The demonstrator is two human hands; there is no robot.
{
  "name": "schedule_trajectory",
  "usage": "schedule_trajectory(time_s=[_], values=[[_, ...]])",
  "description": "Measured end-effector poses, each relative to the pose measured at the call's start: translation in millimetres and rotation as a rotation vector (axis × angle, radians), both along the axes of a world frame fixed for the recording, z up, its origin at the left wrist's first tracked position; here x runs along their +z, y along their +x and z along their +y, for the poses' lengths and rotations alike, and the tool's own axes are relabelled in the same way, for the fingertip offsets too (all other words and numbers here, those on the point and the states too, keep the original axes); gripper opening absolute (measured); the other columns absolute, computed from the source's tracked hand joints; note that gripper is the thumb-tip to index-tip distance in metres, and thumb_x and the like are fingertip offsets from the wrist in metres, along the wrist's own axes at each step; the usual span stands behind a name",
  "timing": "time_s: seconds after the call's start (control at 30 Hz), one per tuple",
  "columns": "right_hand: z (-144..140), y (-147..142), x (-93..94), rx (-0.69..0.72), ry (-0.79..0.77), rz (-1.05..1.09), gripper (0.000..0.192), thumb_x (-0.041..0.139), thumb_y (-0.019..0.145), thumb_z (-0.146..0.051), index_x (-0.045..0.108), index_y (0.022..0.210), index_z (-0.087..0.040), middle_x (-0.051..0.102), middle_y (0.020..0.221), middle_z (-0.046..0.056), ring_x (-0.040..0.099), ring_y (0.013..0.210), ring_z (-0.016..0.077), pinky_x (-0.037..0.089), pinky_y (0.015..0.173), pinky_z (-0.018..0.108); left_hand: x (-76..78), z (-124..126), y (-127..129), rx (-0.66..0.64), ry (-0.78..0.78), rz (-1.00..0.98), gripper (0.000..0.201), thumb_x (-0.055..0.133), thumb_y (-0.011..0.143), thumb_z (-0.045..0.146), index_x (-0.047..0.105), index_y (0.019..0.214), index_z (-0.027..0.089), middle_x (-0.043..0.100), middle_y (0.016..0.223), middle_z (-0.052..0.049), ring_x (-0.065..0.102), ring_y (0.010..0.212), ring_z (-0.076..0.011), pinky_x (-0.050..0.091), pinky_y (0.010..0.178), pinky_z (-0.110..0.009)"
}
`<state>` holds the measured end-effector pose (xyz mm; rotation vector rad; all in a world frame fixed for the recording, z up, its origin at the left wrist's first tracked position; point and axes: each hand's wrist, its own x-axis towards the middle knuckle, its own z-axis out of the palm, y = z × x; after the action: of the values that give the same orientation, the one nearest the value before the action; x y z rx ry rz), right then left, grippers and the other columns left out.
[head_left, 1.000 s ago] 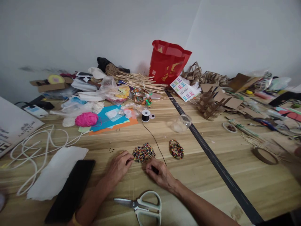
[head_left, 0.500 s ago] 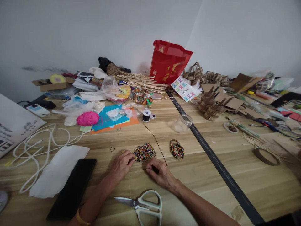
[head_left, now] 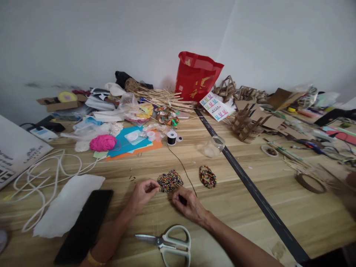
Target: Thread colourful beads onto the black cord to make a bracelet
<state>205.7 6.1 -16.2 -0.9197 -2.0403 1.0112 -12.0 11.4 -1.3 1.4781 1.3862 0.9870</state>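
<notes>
A heap of small multicoloured beads (head_left: 170, 180) lies on the wooden table between my hands. My left hand (head_left: 144, 193) is at the heap's left edge, thumb and forefinger pinched together; whatever is between them is too small to make out. At the heap's lower right, my right hand (head_left: 187, 204) has its fingers closed in a pinch. A thin black cord (head_left: 182, 163) runs from a spool (head_left: 171, 138) to this hand, and a short dark end shows by the fingertips. Beaded bracelets (head_left: 207, 177) lie to the right. White-handled scissors (head_left: 175, 243) rest in front.
A black phone (head_left: 85, 226) and white paper (head_left: 69, 204) lie at left, near a white cable (head_left: 59, 178). Behind are pink yarn (head_left: 102, 142), coloured paper (head_left: 122, 146), a clear jar (head_left: 214, 146), a red bag (head_left: 197, 76) and small woven baskets (head_left: 246, 126).
My left hand has turned and lifted slightly, its pinched fingertips still beside the beads. My right hand has hardly moved. The view has shifted a little.
</notes>
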Motion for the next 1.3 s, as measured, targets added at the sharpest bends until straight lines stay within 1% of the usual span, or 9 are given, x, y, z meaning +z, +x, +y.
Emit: schedule_trajectory(time_s=[0.17, 0.27, 0.43, 0.63, 0.77, 0.87, 1.0, 1.2, 1.3], values=[[2, -2, -0.9, -0.021, -0.037, 0.038, 0.007, 0.054, 0.081, -0.015, 0.057, 0.075, -0.016, 0.054, 0.067, 0.0, 0.048, 0.062, 0.0111, 0.036, 0.055, 0.02, 5.4, -1, 7, -0.07, -0.11, -0.13, 0.017, 0.07, 0.064, 0.029, 0.063, 0.067, 0.014, 0.066, 0.063, -0.001, 0.06, 0.06, -0.0141, 0.046, 0.059, -0.024], [1, -4, 0.1, -0.064, -0.091, 0.103, 0.008, 0.054, 0.082, -0.019, 0.056, 0.074, -0.016, 0.053, 0.066, 0.0, 0.047, 0.06, 0.011, 0.036, 0.053, 0.02, 7.1, -2, 11, -0.083, -0.141, -0.184, 0.02, 0.072, 0.062, 0.031, 0.065, 0.07, 0.014, 0.068, 0.066, -0.003, 0.061, 0.063, -0.0151, 0.047, 0.061, -0.025], [2, -15, 2.9, -0.129, -0.156, 0.187, 0.013, 0.053, 0.084, -0.026, 0.054, 0.075, -0.017, 0.05, 0.063, -0.002, 0.043, 0.056, 0.01, 0.034, 0.05, 0.02, 12.9, 0, 14, -0.104, -0.156, -0.194, 0.02, 0.069, 0.066, 0.03, 0.068, 0.077, 0.014, 0.072, 0.072, -0.004, 0.064, 0.067, -0.017, 0.049, 0.065, -0.028], [9, -31, 2.3, -0.165, -0.079, 0.243, 0.013, 0.052, 0.084, -0.027, 0.054, 0.076, -0.017, 0.05, 0.064, -0.001, 0.044, 0.056, 0.0108, 0.035, 0.051, 0.021, 16.5, -1, 15, -0.052, -0.164, -0.242, 0.022, 0.072, 0.063, 0.03, 0.07, 0.077, 0.013, 0.074, 0.072, -0.005, 0.066, 0.069, -0.0184, 0.051, 0.068, -0.031], [9, -32, 1.2, -0.176, 0.019, 0.229, 0.011, 0.052, 0.084, -0.025, 0.054, 0.077, -0.017, 0.052, 0.068, 0.0, 0.046, 0.058, 0.0111, 0.036, 0.052, 0.022, 11.3, -4, 16, 0.021, -0.205, -0.291, 0.028, 0.076, 0.057, 0.031, 0.071, 0.077, 0.012, 0.075, 0.073, -0.006, 0.067, 0.071, -0.0201, 0.052, 0.071, -0.032], [8, -30, 2.8, -0.183, 0.071, 0.181, 0.011, 0.051, 0.085, -0.024, 0.054, 0.077, -0.018, 0.053, 0.068, 0.001, 0.046, 0.059, 0.0115, 0.036, 0.052, 0.022, 5.2, -3, 16, 0.048, -0.203, -0.305, 0.03, 0.077, 0.057, 0.033, 0.072, 0.078, 0.013, 0.075, 0.075, -0.007, 0.067, 0.071, -0.0208, 0.052, 0.071, -0.033], [8, -31, 5.5, -0.178, 0.082, 0.145, 0.011, 0.051, 0.084, -0.023, 0.054, 0.075, -0.018, 0.052, 0.066, 0.0, 0.046, 0.058, 0.0111, 0.035, 0.051, 0.022, -0.1, -2, 15, 0.057, -0.219, -0.315, 0.03, 0.078, 0.056, 0.034, 0.072, 0.078, 0.014, 0.075, 0.074, -0.006, 0.067, 0.071, -0.0208, 0.052, 0.072, -0.033], [9, -32, 2.8, -0.15, 0.099, 0.135, 0.01, 0.052, 0.084, -0.021, 0.054, 0.075, -0.018, 0.052, 0.067, 0.0, 0.047, 0.059, 0.0112, 0.036, 0.053, 0.022, -1.3, -6, 13, 0.062, -0.268, -0.37, 0.026, 0.078, 0.054, 0.028, 0.073, 0.075, 0.014, 0.076, 0.074, -0.005, 0.067, 0.071, -0.0201, 0.052, 0.073, -0.032], [9, -31, 1.1, -0.121, 0.1, 0.129, 0.009, 0.052, 0.084, -0.02, 0.054, 0.075, -0.018, 0.053, 0.067, 0.0, 0.048, 0.059, 0.0109, 0.037, 0.054, 0.021, -2.5, -8, 14, 0.068, -0.26, -0.349, 0.025, 0.076, 0.054, 0.027, 0.072, 0.075, 0.014, 0.075, 0.075, -0.005, 0.066, 0.072, -0.0204, 0.052, 0.072, -0.032]])
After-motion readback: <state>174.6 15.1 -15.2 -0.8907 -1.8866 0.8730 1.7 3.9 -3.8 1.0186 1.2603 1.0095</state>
